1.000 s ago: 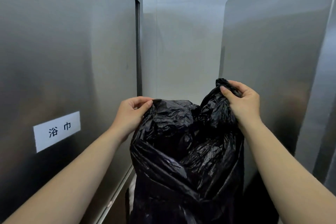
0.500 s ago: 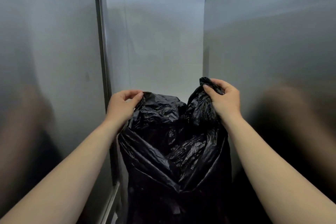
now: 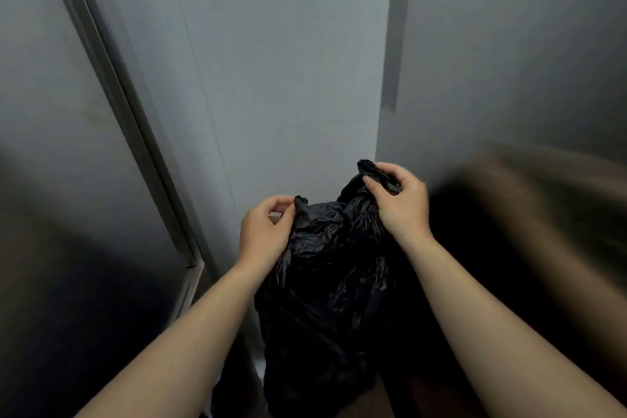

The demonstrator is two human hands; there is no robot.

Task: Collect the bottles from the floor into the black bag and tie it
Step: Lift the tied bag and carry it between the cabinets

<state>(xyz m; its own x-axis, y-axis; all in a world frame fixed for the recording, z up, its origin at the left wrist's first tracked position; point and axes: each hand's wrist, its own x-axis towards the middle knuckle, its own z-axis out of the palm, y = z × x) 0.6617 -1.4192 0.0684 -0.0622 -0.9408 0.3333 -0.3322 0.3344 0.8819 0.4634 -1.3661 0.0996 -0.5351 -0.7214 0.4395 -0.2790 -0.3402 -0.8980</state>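
Tying looks like the step in hand: bag (image 3: 325, 282) hangs upright btwn both arms, in a narrow gap w/ metal panels (image 3: 84, 146) either side; no bottles visible, prob. already inside. L hand (image 3: 264, 231) pinches the rim's left corner, fingers curled. R hand (image 3: 400, 204) grips the bunched right corner, held higher. Next move, I'd judge: bring both corners together, cross & knot w/o losing hold.

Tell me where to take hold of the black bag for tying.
Take the black bag by its two raised top corners, one from each side, as the left hand and right hand do: bunched plastic there forms ears to knot.
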